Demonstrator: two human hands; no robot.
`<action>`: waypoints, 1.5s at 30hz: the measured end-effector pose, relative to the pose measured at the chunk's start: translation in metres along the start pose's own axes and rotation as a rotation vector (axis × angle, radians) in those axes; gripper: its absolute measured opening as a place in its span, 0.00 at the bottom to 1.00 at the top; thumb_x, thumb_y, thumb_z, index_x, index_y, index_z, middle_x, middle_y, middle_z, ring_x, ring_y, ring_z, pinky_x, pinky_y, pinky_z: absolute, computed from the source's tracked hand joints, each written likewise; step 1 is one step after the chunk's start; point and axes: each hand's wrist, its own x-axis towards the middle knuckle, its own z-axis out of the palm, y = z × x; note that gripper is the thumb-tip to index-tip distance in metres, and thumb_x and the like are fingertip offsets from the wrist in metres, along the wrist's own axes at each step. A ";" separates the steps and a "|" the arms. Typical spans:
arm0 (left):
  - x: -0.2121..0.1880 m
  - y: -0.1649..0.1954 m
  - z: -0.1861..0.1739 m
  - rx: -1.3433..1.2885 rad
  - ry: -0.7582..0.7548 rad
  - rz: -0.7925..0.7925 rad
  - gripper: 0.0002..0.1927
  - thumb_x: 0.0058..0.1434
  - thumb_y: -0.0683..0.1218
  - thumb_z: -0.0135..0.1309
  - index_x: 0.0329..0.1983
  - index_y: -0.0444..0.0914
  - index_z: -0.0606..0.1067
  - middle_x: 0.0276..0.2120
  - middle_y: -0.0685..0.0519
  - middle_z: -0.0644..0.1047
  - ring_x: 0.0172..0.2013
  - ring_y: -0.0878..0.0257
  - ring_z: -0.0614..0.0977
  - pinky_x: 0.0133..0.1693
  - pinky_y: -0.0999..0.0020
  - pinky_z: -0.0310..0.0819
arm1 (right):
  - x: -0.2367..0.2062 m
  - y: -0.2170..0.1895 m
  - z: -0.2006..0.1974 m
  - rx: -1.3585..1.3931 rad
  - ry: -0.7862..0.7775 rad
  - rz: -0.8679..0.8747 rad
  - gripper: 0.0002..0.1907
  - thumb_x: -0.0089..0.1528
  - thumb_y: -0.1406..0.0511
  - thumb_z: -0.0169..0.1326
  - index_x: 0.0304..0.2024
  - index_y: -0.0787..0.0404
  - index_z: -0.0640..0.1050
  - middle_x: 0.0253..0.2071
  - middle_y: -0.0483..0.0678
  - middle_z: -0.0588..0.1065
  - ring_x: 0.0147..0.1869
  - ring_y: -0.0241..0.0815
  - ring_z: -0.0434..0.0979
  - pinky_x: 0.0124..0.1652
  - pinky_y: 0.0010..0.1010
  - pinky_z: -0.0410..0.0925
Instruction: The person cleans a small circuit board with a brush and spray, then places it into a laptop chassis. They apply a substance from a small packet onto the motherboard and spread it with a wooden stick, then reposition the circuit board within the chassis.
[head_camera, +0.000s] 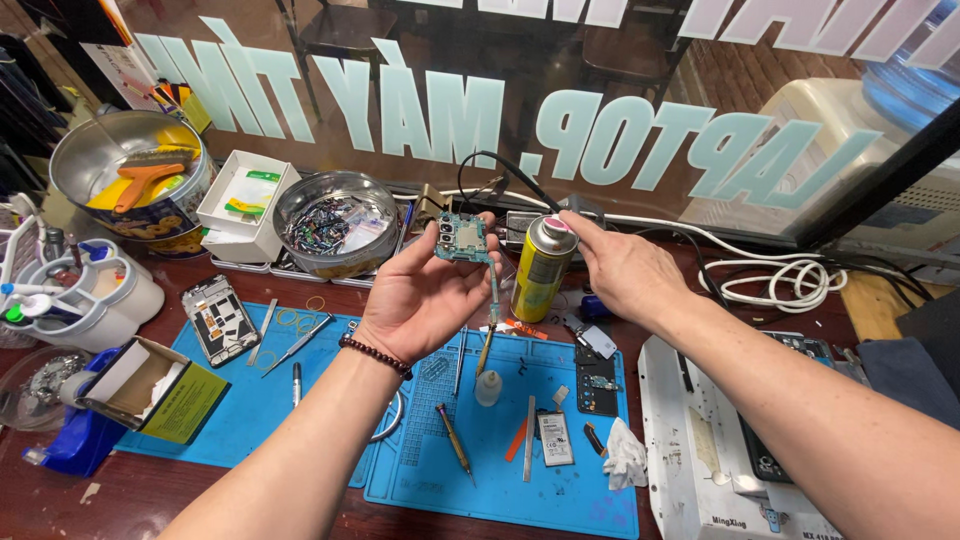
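Your left hand (425, 290) pinches the small circuit board (462, 238) upright at its fingertips, above the blue mat (560, 480). Your right hand (620, 270) fingers rest on the yellow spray can (541, 268) cap, just beside the board.

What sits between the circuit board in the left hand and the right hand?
In the head view, a yellow spray can stands between the circuit board held by the left hand and the right hand, whose finger rests on its top.

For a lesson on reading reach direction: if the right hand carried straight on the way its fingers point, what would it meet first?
The right hand already has a fingertip on the top of the yellow spray can; that comes first.
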 end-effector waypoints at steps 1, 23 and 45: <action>-0.002 0.003 0.002 0.005 -0.035 -0.017 0.32 0.70 0.52 0.55 0.71 0.31 0.64 0.53 0.42 0.74 0.56 0.52 0.76 0.63 0.59 0.73 | 0.000 -0.003 -0.001 -0.010 0.007 -0.003 0.24 0.69 0.58 0.41 0.69 0.36 0.64 0.44 0.58 0.80 0.48 0.63 0.80 0.45 0.55 0.71; 0.005 0.003 0.006 0.043 -0.189 -0.049 0.37 0.72 0.55 0.55 0.77 0.35 0.58 0.55 0.43 0.74 0.56 0.51 0.76 0.62 0.58 0.72 | 0.000 -0.012 -0.005 -0.163 -0.009 -0.049 0.38 0.57 0.73 0.47 0.70 0.45 0.64 0.38 0.55 0.79 0.44 0.57 0.81 0.42 0.51 0.73; -0.002 0.008 0.007 0.055 -0.052 0.052 0.34 0.71 0.53 0.54 0.74 0.34 0.61 0.57 0.41 0.74 0.58 0.52 0.75 0.63 0.58 0.72 | -0.083 -0.065 -0.063 0.583 0.284 -0.459 0.29 0.65 0.72 0.50 0.68 0.49 0.69 0.54 0.54 0.80 0.53 0.47 0.86 0.48 0.31 0.77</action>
